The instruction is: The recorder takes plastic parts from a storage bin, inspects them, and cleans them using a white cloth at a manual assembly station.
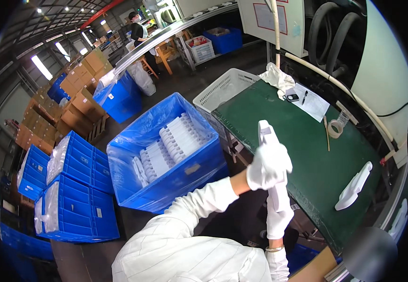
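Note:
A long white molded plastic part (pixel 266 131) is held up over the near left edge of the green table. My left hand (pixel 269 165), in a white glove, is closed round its middle. Lower down, my right hand (pixel 278 221), also gloved in white, grips the bottom end. The part's upper tip sticks out above my left hand, while both gloves hide much of the rest. A similar white part (pixel 354 187) lies on the table's right side. To the left, a blue bin (pixel 192 171) lined with clear plastic holds rows of such parts.
On the green table (pixel 260 105) are a white cloth (pixel 277 77), a paper sheet (pixel 314 104) with a pen, and a tape roll (pixel 335 129). A white basket (pixel 229 87) stands behind. Stacked blue bins (pixel 79 207) and cardboard boxes fill the left. A person (pixel 138 30) works farther back.

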Tool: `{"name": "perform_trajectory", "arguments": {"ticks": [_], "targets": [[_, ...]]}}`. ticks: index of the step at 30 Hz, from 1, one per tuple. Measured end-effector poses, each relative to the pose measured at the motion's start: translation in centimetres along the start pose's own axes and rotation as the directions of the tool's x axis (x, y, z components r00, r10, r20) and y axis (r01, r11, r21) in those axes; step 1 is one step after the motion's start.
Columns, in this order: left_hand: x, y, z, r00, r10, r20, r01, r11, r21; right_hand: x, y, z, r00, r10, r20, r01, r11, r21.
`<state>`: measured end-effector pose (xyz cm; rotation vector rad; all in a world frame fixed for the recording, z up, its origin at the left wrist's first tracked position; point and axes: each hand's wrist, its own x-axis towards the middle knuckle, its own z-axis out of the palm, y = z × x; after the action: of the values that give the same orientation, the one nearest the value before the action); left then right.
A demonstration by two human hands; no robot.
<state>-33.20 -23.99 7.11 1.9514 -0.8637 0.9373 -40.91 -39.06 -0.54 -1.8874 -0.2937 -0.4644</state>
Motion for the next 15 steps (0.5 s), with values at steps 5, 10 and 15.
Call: {"name": "perform_trajectory", "arguments": {"ticks": [5, 10, 15], "targets": [[-1.7, -4.1, -2.4, 0.994, -0.046, 0.102, 0.03, 0.988, 0.154, -1.1, -0.2, -0.6, 0.99, -0.005, 0.14, -0.005, 0.998, 0.07], [-2.8, -5.8, -1.9, 0.978, -0.071, 0.195, 0.068, 0.997, 0.021, -1.6, 0.3, 0.2, 0.979, 0.107, 0.173, -0.127, 0.986, 0.109], [-2.3, -6.2, -2.2, 0.969, 0.007, 0.245, -0.028, 0.996, 0.085, -1.0, 1.1, 0.7, 0.989, -0.029, 0.144, 0.019, 0.997, 0.069]]}}
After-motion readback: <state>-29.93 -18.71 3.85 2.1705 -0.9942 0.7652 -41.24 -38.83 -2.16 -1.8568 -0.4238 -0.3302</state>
